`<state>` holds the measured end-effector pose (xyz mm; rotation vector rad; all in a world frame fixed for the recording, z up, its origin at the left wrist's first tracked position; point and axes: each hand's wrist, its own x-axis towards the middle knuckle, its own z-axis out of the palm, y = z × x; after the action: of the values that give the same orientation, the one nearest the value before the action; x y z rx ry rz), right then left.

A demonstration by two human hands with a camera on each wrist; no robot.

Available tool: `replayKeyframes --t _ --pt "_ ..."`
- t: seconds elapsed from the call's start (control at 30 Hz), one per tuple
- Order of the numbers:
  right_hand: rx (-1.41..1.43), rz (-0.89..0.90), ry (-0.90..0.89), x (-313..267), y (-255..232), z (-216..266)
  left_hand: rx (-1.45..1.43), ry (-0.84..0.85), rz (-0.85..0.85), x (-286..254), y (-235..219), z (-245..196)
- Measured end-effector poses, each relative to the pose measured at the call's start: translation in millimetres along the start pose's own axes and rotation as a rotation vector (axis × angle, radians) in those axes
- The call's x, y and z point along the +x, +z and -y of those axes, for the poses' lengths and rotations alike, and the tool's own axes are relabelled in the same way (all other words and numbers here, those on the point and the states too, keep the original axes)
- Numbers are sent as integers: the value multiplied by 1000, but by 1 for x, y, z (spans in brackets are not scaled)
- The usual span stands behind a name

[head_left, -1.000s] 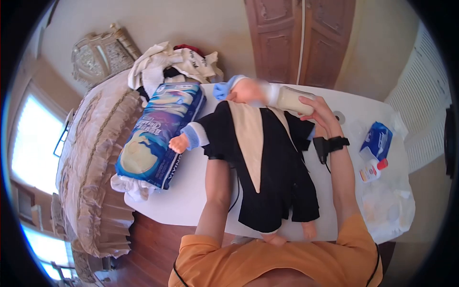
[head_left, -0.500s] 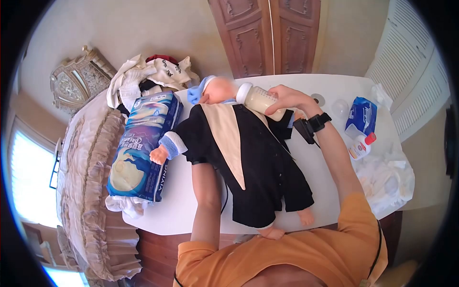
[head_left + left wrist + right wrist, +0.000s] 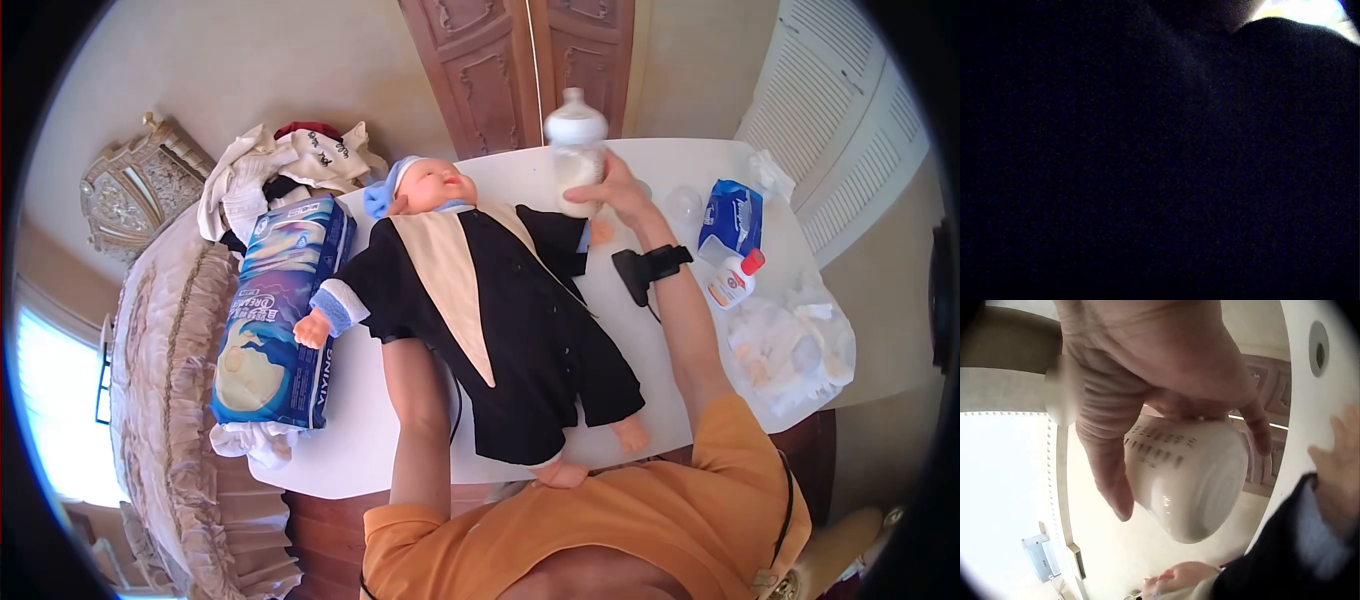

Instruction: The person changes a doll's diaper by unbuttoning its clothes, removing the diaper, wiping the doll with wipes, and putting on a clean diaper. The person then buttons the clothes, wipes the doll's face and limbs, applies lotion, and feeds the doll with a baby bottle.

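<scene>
A baby doll [image 3: 545, 335] in a black outfit with a cream front panel and a blue hat lies face up over the white table [image 3: 345, 455]. My left forearm [image 3: 415, 410] runs underneath the doll's back, and the left hand itself is hidden there. The left wrist view is almost wholly dark. My right hand [image 3: 625, 192] grips a baby bottle [image 3: 578, 165] of whitish milk around its lower body. The bottle stands upright in the air, nipple up, beyond the doll's shoulder and away from its mouth. In the right wrist view, thumb and fingers wrap the bottle [image 3: 1191, 481], its base toward the camera.
Left of the doll lies a blue diaper pack [image 3: 270, 320], with piled clothes [image 3: 270, 180] behind it and a bed [image 3: 175, 400] alongside. On the right are a clear cap [image 3: 685, 205], a blue wipes pack [image 3: 733, 220], a red-capped white bottle [image 3: 732, 285] and a plastic bag [image 3: 795, 350].
My right hand has drawn the bottle away from the doll's mouth and turned it from lying slanted to upright. The doll's face now shows. The left arm stays under the doll.
</scene>
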<state>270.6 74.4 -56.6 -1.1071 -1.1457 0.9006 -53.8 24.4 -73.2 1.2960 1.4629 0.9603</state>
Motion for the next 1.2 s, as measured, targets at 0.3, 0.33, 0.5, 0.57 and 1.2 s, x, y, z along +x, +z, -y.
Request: replayKeyframes --t 0.3,0.33,0.5,0.57,1.2 --pt "-501 -667 -151 27 -88 -13 -307 -145 -115 -24 11 -41" --pt "-604 -806 -143 30 -96 -15 -177 -87 -78 -5 1 -9" --pt "-751 -904 87 29 -115 -9 224 38 -26 -5 -2 -4" --pt "-803 -906 131 30 -125 -12 -304 -187 -93 -35 13 -68" --pt "-932 -803 390 14 -134 -31 -2 11 -33 8 -9 17"
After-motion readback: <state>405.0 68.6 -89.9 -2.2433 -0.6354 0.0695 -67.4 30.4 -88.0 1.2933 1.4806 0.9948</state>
